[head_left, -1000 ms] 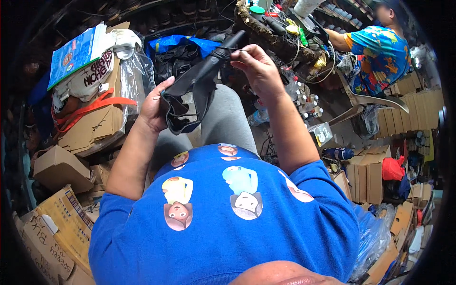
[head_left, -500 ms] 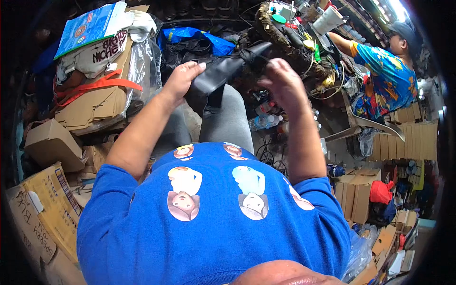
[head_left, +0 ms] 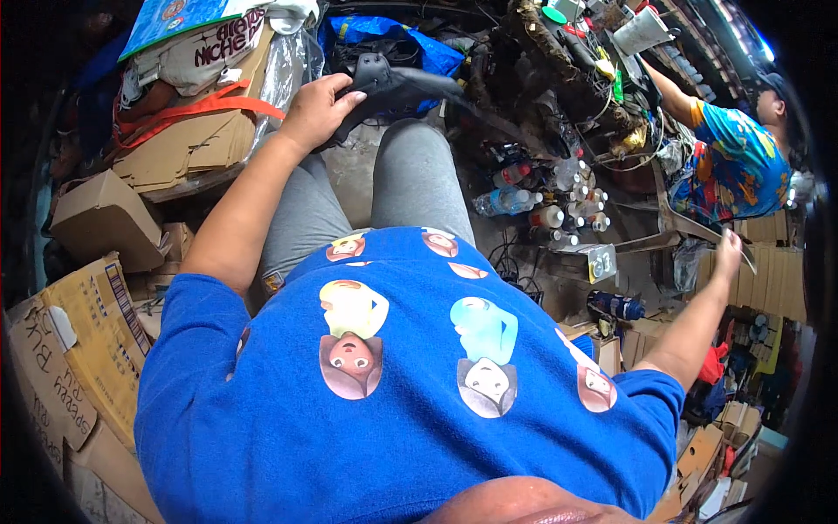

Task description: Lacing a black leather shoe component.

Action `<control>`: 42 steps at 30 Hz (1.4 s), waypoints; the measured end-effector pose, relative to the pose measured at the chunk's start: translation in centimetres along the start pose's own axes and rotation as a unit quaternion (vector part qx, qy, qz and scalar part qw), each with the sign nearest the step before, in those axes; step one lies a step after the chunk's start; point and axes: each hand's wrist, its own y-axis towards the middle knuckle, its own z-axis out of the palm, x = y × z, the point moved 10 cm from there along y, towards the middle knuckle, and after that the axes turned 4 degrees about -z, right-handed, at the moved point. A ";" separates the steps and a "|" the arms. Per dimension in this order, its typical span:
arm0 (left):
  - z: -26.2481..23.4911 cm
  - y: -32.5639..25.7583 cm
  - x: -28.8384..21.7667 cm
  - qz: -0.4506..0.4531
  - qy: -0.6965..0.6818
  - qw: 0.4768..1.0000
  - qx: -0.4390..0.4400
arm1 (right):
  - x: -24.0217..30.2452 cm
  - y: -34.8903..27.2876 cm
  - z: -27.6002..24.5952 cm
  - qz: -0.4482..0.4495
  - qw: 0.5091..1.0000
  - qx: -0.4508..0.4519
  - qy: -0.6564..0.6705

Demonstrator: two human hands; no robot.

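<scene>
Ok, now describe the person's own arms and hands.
The left hand and right hand are both ungloved. The forearms are bare, with nothing visibly worn at the wrists. Short blue sleeves cover the upper arms.

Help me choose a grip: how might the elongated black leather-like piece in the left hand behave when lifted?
The black leather-like piece is probably light: the left hand alone holds it at one end. It may be fairly stiff, its far end jutting with little droop. Its sheen hints at slipperiness.
</scene>
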 end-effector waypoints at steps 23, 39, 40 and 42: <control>12.8 -11.7 0.7 -0.466 -0.493 0.709 0.194 | 34.9 -34.7 21.6 -0.118 0.843 0.442 0.281; 15.2 -5.5 0.5 -0.338 -0.624 0.691 0.136 | 45.0 -39.5 31.1 0.149 0.682 0.491 0.521; 15.3 -4.9 0.9 -0.307 -0.596 0.731 0.128 | 45.9 -39.8 31.5 0.136 0.631 0.545 0.535; 14.1 -3.5 0.5 -0.218 -0.443 0.861 0.127 | 48.0 -40.3 29.8 0.101 0.566 0.624 0.530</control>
